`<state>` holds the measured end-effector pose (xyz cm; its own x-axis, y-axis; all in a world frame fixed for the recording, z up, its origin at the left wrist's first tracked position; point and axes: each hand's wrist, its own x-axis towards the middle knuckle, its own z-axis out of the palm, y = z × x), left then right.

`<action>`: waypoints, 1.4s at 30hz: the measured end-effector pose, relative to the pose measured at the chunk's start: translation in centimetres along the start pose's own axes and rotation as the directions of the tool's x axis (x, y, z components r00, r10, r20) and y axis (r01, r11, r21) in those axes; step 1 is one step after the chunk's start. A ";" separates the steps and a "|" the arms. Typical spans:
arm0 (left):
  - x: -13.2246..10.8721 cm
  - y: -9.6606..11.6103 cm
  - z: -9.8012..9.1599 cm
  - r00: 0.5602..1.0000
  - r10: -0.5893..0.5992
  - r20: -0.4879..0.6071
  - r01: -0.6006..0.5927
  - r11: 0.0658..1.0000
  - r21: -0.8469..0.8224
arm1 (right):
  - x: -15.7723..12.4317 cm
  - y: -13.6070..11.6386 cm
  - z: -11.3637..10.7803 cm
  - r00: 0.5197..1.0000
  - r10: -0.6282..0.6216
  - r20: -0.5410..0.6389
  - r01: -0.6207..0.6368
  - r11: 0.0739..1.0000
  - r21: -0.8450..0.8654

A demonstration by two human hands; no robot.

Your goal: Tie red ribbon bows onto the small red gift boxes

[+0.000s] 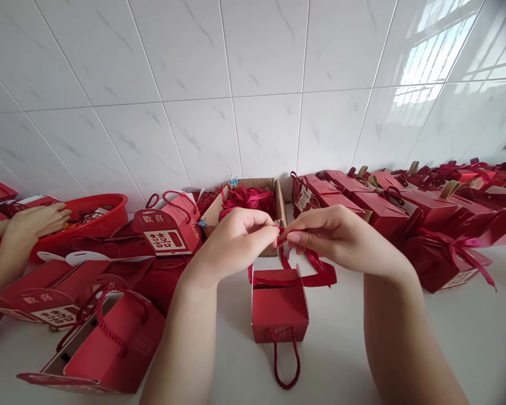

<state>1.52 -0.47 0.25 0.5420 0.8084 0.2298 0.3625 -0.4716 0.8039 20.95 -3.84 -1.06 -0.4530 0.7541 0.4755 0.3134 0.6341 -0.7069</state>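
My left hand (240, 239) and my right hand (341, 236) meet in the middle, each closed in a pinch on a dark red ribbon (324, 275). A loop of the ribbon hangs below my right fingers and a band of it lies across a small red gift box (280, 309). That box rests on the white table under my hands. Its twisted rope handle (287, 385) flops toward me. My fingers hide part of the ribbon where they meet.
Behind my hands a cardboard box (280, 211) holds a heap of red ribbons. Open gift boxes (113, 349) stand at left, near a red basket (120, 203) and another person's hand (37, 225). Rows of closed boxes (388, 214) and a bow-tied box (442, 259) fill the right.
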 end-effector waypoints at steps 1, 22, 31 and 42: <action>0.0 0.0 0.1 1.000 -0.005 -0.017 0.006 1.000 0.025 | 0.0 -0.1 0.2 0.999 -0.007 -0.043 0.005 0.998 -0.067; 0.1 -0.3 -0.1 0.970 0.173 -0.168 -0.169 0.985 0.038 | 0.8 0.5 1.3 0.974 0.020 -0.226 -0.061 0.982 -0.180; 0.3 -0.6 0.1 0.962 0.150 -0.228 -0.149 0.989 0.020 | 1.0 1.0 1.6 0.965 0.024 -0.262 -0.054 0.993 -0.107; 0.0 -0.5 -0.4 0.940 0.204 -0.273 -0.210 0.978 0.009 | 1.3 1.0 1.9 0.926 0.026 -0.378 0.000 0.998 0.070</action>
<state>1.01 -0.07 0.09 0.3769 0.7597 0.5299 0.2476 -0.6339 0.7327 19.10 -2.54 -2.11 -0.0958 0.7791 0.6196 0.2543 0.6209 -0.7415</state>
